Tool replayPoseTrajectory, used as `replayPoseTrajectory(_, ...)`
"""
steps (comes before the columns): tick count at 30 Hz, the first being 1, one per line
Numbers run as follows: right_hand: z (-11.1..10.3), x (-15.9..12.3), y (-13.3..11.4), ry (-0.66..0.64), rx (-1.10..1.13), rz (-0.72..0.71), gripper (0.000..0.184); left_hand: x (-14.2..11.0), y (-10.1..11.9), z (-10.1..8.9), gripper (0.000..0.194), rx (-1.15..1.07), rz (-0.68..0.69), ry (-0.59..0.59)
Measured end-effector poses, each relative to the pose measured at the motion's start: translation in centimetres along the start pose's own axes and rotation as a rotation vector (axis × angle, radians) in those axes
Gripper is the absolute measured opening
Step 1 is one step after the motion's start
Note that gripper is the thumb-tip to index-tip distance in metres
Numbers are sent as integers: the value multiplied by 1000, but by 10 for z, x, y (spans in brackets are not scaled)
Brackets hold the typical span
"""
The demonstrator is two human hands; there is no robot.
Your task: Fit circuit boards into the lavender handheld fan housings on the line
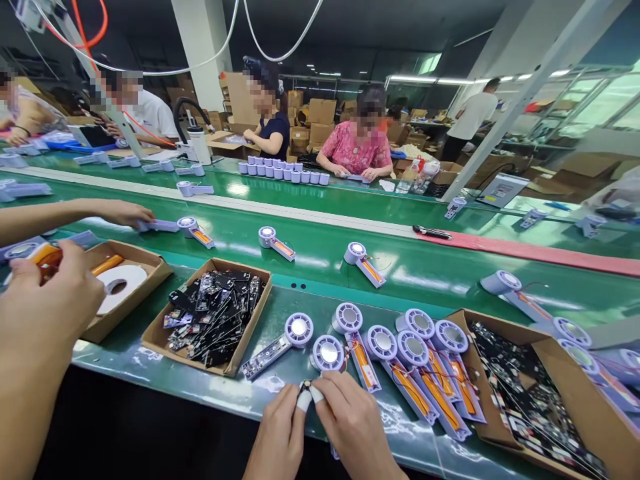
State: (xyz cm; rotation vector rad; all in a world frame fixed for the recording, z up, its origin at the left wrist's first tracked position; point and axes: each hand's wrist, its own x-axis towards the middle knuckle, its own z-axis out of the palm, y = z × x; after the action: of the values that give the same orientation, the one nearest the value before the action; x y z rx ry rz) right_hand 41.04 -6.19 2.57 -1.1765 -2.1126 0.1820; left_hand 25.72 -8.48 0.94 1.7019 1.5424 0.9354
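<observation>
the left hand (pixel 277 433) and the right hand (pixel 353 427) meet at the near edge of the green conveyor counter (pixel 320 277), with a white finger cot (pixel 303 400) on a left fingertip and another finger cot (pixel 316 395) on a right one. both grips are closed in a pinch on a small dark part (pixel 304 385), too small to make out, held just below a round-headed lilac fan unit (pixel 329 353) with thin red wires beside its head. to the left of that unit lies a fan body (pixel 299 330) with a bare circuit board in its handle, and beyond it sits a cardboard tray (pixel 250 272) heaped with black circuit boards (pixel 215 320). to the right, several fan units with orange strips (pixel 410 393) lie close together beside a cardboard box (pixel 565 373) of more boards (pixel 520 393). at far left, a co-worker's hand (pixel 40 300) holds an orange-wrapped piece (pixel 45 263) above a box with a white tape roll (pixel 123 287), and another hand (pixel 125 213) reaches a fan on the belt (pixel 160 225)
</observation>
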Motion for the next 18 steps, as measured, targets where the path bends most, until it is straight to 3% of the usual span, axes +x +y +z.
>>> replayPoseTrajectory(9,9,2,-1,65,3,-6,20,0,2,0,36,77,-15,30)
replayPoseTrajectory(15,12,-2,-3,86,-54,-4,22,-2,1,-3,33,201,60,-85)
replayPoseTrajectory(18,15,-6,0,47,43,27,24,2,7,-12,30,230,66,-160)
